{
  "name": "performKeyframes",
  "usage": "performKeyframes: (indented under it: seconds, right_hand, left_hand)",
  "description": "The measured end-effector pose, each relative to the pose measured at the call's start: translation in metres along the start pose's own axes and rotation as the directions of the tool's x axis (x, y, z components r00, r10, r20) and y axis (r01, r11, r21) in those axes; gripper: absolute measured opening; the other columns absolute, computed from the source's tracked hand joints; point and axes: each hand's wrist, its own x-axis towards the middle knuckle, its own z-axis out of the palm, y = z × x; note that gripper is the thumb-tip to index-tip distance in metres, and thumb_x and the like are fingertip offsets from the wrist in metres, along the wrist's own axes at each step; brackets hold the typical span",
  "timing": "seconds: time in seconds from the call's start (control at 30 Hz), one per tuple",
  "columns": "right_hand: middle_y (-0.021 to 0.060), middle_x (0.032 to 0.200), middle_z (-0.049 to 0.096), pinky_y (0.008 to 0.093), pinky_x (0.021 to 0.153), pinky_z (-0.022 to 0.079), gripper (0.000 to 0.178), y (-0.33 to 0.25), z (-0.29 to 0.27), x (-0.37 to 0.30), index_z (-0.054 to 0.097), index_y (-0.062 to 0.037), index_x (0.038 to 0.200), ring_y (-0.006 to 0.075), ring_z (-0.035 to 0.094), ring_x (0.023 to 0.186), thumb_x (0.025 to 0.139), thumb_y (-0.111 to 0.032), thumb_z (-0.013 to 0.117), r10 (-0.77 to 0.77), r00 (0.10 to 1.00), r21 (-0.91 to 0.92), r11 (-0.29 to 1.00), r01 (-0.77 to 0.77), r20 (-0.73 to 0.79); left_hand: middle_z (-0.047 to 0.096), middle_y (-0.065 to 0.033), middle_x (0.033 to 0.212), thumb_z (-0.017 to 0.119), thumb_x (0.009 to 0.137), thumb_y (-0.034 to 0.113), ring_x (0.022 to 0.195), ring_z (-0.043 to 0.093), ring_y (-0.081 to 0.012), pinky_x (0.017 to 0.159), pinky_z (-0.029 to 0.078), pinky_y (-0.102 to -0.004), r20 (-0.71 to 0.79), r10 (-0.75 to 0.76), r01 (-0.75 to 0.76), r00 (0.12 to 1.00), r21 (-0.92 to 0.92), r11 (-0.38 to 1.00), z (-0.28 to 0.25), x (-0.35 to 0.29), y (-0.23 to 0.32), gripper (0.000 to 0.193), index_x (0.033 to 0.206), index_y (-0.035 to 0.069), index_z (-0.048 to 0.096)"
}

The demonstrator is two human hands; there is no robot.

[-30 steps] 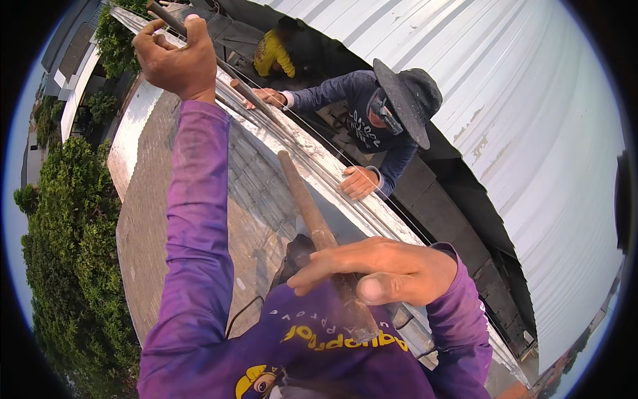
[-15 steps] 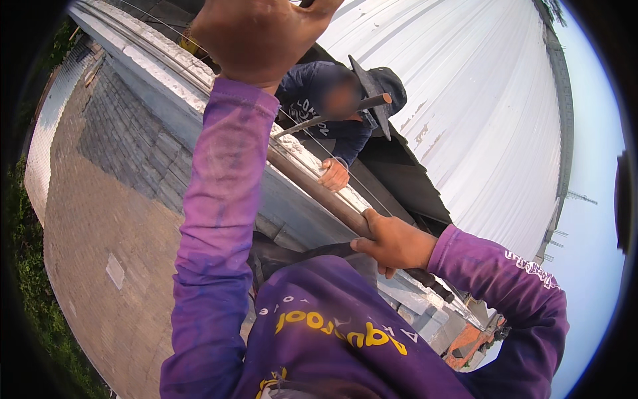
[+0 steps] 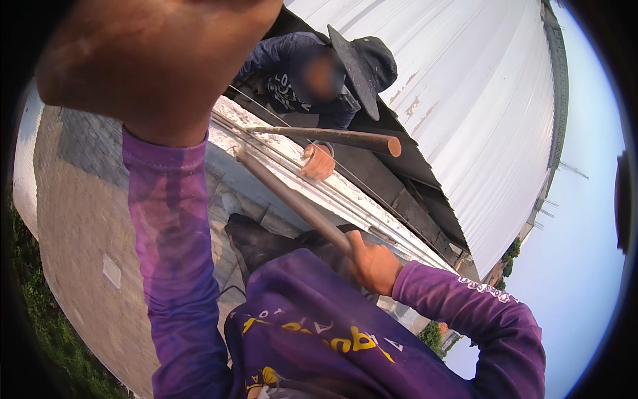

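My left hand is raised very close at the upper left. Its fingers are cut off by the picture's upper edge, so what they do is hidden. My right hand is closed around a long, round brown pole, which slants up and left beside a rough whitish wall top. Past the pole, a wooden handle with a pale reddish cut end sticks out over the wall. A co-worker's hand rests at the wall just below that handle.
A co-worker in a dark wide-brimmed hat leans in beyond the wall, under a white corrugated metal roof. Thin rods or wires run along the wall. A tiled roof slope drops away at left toward greenery.
My left hand has come nearer and moved left. My right hand has shifted slightly down and left with the pole, whose upper end now shows. The wooden handle has swung lower.
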Motion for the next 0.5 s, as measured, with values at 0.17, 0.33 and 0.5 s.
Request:
performKeyframes:
  seconds: [0.17, 0.33, 0.5]
  right_hand:
    - [0.0293, 0.107, 0.069, 0.0606, 0.079, 0.056, 0.042, 0.037, 0.033, 0.020, 0.036, -0.0062, 0.130, 0.0522, 0.069, 0.090, 0.097, -0.019, 0.058, -0.009, 1.000, -0.030, 0.999, 0.010, 0.011]
    - [0.0248, 0.114, 0.068, 0.0578, 0.076, 0.058, 0.043, 0.062, 0.037, 0.034, 0.036, -0.0091, 0.133, 0.0493, 0.072, 0.088, 0.098, -0.022, 0.059, -0.027, 0.999, -0.152, 0.988, 0.024, -0.017]
    - [0.0255, 0.118, 0.069, 0.0582, 0.077, 0.059, 0.039, 0.076, 0.038, 0.047, 0.039, -0.0086, 0.131, 0.0474, 0.073, 0.088, 0.099, -0.022, 0.057, -0.030, 0.999, -0.199, 0.980, 0.022, -0.035]
  left_hand:
    - [0.058, -0.0040, 0.085, 0.085, 0.069, 0.019, 0.061, 0.054, -0.0140, 0.050, 0.046, -0.0275, 0.043, -0.012, 0.012, 0.999, -0.003, 1.000, -0.006, 0.004, -0.001, 0.053, 0.110, -0.002, 0.058]
    - [0.059, -0.0030, 0.083, 0.088, 0.071, 0.022, 0.058, 0.053, -0.0095, 0.047, 0.044, -0.0237, 0.067, -0.036, 0.036, 0.997, 0.002, 0.999, -0.003, 0.014, 0.002, 0.057, 0.112, -0.004, 0.058]
    - [0.060, -0.0019, 0.081, 0.091, 0.073, 0.026, 0.054, 0.051, -0.0049, 0.044, 0.042, -0.0199, 0.060, -0.044, 0.041, 0.997, 0.043, 0.998, -0.002, 0.024, 0.003, 0.062, 0.114, -0.006, 0.058]
